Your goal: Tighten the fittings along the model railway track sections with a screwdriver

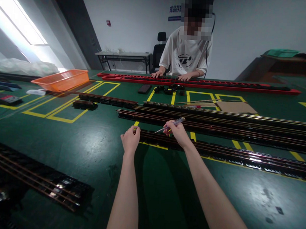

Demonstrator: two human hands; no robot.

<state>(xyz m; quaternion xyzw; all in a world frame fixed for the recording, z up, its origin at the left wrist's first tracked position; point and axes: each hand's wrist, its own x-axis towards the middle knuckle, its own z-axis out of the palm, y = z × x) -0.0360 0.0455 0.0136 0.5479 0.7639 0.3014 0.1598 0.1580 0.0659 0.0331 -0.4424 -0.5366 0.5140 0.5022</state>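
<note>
A green table (95, 156), yellow-taped, is backed by a pale wall (136, 32). Beneath the right hand (177, 130), a black strip (222, 152) is cut off at right; beyond and leftward, the floor of an orange basket (60, 82) is partly hidden. Whether the strip's left end is pinched by the left hand (131, 139) cannot be told; a screwdriver (178, 121) is gripped in the right.

Two bare forearms reach away from the near side. The left forearm (125, 194) runs nearly straight to the left hand (131, 139), its back upward, fingers curled. The right forearm (208, 187) slants far and leftward; the right hand (177, 129) pinches, slightly farther off.
</note>
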